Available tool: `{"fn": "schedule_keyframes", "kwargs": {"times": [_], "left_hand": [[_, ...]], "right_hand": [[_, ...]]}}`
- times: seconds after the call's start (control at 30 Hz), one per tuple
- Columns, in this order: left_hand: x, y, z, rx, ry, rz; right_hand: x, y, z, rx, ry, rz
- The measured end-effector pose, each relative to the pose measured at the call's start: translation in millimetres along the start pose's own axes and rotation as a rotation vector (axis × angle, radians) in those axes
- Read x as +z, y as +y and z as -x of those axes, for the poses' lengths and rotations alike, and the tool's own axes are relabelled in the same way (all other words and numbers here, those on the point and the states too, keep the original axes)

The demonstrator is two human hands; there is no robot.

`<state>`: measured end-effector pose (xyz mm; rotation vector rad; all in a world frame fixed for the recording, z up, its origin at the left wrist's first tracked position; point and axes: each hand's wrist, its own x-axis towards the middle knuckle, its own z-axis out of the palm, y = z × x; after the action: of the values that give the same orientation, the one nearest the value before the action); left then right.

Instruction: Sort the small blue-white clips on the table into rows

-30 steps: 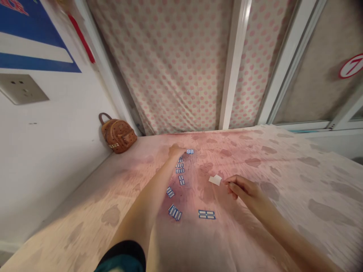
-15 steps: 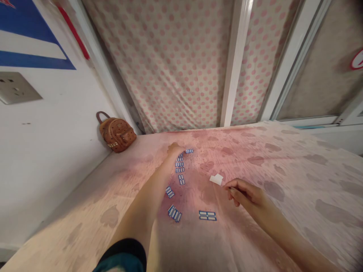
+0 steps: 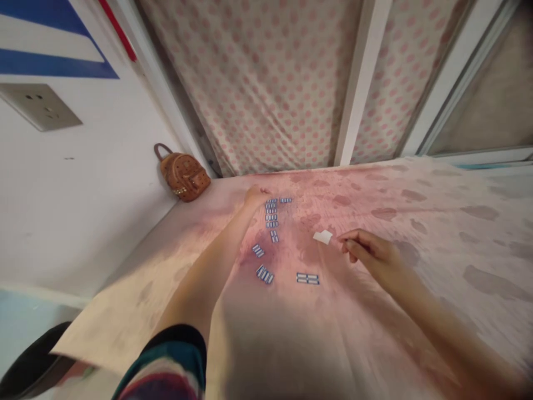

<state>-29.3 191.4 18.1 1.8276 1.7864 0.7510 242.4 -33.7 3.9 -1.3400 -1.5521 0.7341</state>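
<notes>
My left hand (image 3: 254,195) reaches far out over the cloth, beside the top of a column of small blue-edged white cards (image 3: 271,217). Its fingers are small and blurred, so their grip is unclear. To the right of the column's top lies another such card (image 3: 285,200). Nearer to me are a tilted card (image 3: 258,250), a slanted fanned group (image 3: 265,274) and a flat card (image 3: 307,278). My right hand (image 3: 366,248) hovers low on the right, fingers bent and thumb pressed in; whatever they pinch is hidden. Just left of its fingertips lie white paper pieces (image 3: 323,237).
A pink patterned cloth (image 3: 375,311) covers the surface. A small brown backpack (image 3: 185,176) leans by the wall at the back left. Behind hangs a polka-dot curtain (image 3: 266,89) with white frames. A wall socket (image 3: 44,105) is at left, a dark rounded object (image 3: 37,361) below.
My left hand has drawn back leftward from the cards, uncovering the column's left side. My right hand keeps its place by the white paper. The view has shifted, showing more floor at left.
</notes>
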Motion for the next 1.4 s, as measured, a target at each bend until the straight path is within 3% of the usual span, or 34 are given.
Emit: {"fn": "schedule_keyframes", "kwargs": {"times": [0.1, 0.2, 0.3, 0.37, 0.53, 0.77, 1.0, 1.2, 1.27, 1.4], "left_hand": [[-21.7, -15.6, 39.1, 0.022, -0.041, 0.034], [-36.4, -35.7, 89.5, 0.102, -0.173, 0.145], [-40.0, -56.1, 128.6, 0.119, -0.281, 0.156], [-37.5, -65.4, 142.3, 0.083, -0.256, 0.116], [-25.4, -67.1, 150.3, 0.066, -0.206, 0.023], [-12.5, -53.9, 170.9, 0.125, -0.330, 0.151], [-10.6, -44.3, 200.4, 0.172, -0.416, 0.345], [11.5, -25.9, 198.2, 0.104, -0.531, 0.564], [16.9, -22.1, 187.1, 0.157, -0.452, 0.487], [16.2, -23.8, 154.4, 0.143, -0.079, 0.132]], "right_hand": [[0.9, 3.1, -2.7, 0.028, 0.019, -0.011], [3.4, 2.9, -6.7, 0.034, 0.028, -0.046], [4.0, -2.1, -13.4, 0.008, 0.026, -0.044], [4.8, -7.9, -17.8, -0.007, 0.020, -0.027], [25.6, -22.6, -20.3, -0.042, -0.028, 0.004], [72.2, -27.3, -13.6, -0.146, -0.178, 0.040], [69.0, -15.9, -9.3, -0.087, -0.115, -0.043], [63.2, -8.5, -5.0, -0.066, -0.018, -0.047], [61.6, -8.0, -5.3, -0.070, -0.015, -0.048], [59.5, -5.3, -6.1, -0.083, -0.015, -0.040]]}}
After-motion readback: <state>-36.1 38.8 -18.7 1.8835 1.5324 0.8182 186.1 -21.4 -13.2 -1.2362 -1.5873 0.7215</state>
